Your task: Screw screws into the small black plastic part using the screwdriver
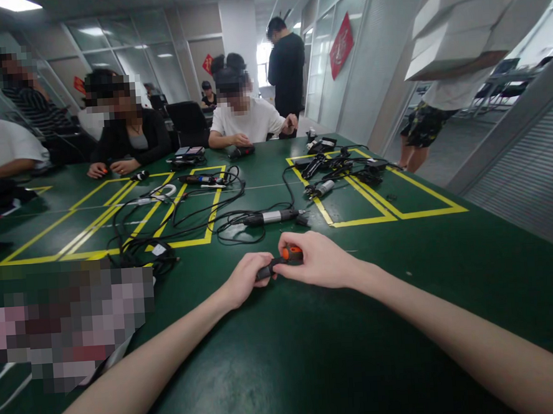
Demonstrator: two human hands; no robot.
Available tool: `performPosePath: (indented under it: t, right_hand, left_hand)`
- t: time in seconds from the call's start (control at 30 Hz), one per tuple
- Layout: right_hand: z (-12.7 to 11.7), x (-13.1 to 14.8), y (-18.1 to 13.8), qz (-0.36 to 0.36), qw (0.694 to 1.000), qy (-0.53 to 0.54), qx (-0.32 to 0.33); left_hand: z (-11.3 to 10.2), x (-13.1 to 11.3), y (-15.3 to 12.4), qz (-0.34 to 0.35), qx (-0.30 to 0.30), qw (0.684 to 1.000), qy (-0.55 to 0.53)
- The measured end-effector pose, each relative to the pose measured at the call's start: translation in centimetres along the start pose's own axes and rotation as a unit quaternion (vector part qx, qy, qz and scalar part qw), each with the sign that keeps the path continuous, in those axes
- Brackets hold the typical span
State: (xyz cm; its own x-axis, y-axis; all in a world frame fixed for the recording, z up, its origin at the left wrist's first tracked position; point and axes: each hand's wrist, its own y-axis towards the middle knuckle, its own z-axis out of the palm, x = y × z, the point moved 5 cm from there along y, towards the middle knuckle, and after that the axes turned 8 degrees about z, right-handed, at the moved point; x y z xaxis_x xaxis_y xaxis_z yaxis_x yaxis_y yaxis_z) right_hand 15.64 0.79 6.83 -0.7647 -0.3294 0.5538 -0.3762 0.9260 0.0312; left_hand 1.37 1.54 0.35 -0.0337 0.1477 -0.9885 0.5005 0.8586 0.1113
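Observation:
Both my hands grip one small black-and-orange handheld tool (pixel 280 266) just over the green table (pixel 277 363). My left hand (pixel 246 277) is closed around its dark left end. Fingers and thumb of my right hand (pixel 324 258) pinch its right end, where an orange part (pixel 292 253) shows. Much of the tool is hidden by my fingers, so I cannot tell its exact kind. Beyond my hands lies a pen-shaped black-and-silver electric tool (pixel 272 217) with a dark cable.
Tangled black cables (pixel 178 219) spread across yellow tape outlines at the left. More black tools and cords (pixel 330 163) lie at the far right. A partly blurred pinkish item (pixel 87 325) sits at the near left. Several people sit or stand around; one (pixel 245 118) faces me across the table.

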Motion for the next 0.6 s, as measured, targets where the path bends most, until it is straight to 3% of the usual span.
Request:
performPosePath:
  t: [0.6]
  right_hand:
    - [-0.1, -0.79, 0.39, -0.025, 0.998, 0.03, 0.052]
  left_hand:
    - [0.09, -0.26, 0.04, 0.004, 0.01, 1.0, 0.026]
